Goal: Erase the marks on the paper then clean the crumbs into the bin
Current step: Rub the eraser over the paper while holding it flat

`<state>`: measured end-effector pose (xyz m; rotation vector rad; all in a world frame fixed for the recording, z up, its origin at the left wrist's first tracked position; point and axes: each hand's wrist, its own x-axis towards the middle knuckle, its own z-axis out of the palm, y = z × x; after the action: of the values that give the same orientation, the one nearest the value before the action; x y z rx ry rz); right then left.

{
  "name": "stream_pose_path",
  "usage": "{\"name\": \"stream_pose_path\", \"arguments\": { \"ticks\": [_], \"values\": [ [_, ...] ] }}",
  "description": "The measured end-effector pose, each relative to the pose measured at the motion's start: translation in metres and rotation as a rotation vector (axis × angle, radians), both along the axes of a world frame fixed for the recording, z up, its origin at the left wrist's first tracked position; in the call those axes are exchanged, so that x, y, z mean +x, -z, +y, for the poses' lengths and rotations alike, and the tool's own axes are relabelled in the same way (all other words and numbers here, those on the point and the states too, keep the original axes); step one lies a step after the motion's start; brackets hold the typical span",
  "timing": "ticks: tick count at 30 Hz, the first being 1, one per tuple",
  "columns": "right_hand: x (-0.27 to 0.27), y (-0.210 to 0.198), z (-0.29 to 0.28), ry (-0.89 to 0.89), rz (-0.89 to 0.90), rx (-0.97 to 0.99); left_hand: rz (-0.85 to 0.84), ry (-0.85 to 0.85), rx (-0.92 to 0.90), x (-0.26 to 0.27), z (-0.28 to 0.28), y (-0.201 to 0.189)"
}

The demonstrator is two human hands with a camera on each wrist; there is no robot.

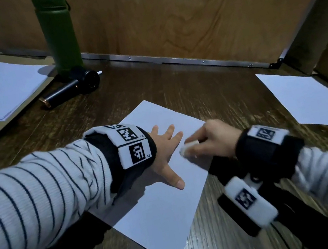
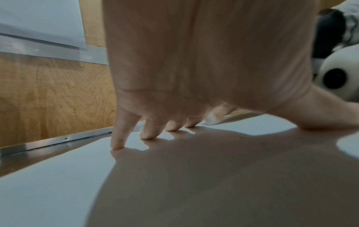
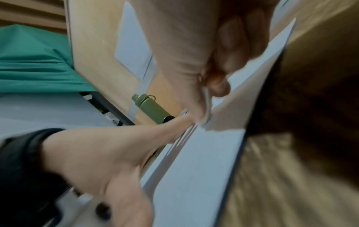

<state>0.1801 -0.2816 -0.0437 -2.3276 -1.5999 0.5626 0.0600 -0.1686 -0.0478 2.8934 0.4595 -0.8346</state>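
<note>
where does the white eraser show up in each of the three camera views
Head: eraser right of centre, pinched by the right hand on the paper.
Left wrist: small, right of centre, past the fingers.
Right wrist: centre, blurred, under the thumb.
Shared landmark: the left hand flat on the paper.

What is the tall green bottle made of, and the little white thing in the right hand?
Tall green bottle: likely painted metal, with a matte, smooth sheen. Small white eraser pinched in the right hand: probably soft rubber, dull and rounded; blur leaves it uncertain.
</note>
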Motion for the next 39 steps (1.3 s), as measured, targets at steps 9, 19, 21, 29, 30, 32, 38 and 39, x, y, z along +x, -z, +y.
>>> {"name": "stream_pose_path", "arguments": {
  "ticks": [9,19,21,29,30,32,38,39],
  "values": [
    [-0.021,0.001,-0.019,-0.209,0.106,-0.061,-0.022,-0.032,-0.003,-0.001,-0.001,0.001],
    [-0.016,0.003,-0.015,-0.157,0.076,-0.009,-0.007,-0.027,-0.006,0.000,0.000,0.001],
    [-0.021,0.002,-0.025,-0.218,0.152,-0.092,-0.001,-0.015,-0.009,0.000,0.001,0.002],
    [0.015,0.005,0.002,0.080,0.092,0.070,0.003,0.006,-0.013,0.002,0.004,0.005],
    [0.012,0.006,-0.002,0.075,0.097,0.070,0.006,0.005,-0.007,0.002,0.004,0.005],
    [0.003,0.006,-0.016,-0.011,0.163,0.002,0.013,0.001,-0.004,0.001,0.004,0.005],
    [0.011,-0.001,-0.008,-0.031,0.151,-0.082,0.008,-0.004,-0.009,0.001,0.003,0.005],
    [0.014,-0.001,0.001,0.004,0.101,-0.035,0.005,-0.003,-0.009,0.001,0.003,0.004]
  ]
}}
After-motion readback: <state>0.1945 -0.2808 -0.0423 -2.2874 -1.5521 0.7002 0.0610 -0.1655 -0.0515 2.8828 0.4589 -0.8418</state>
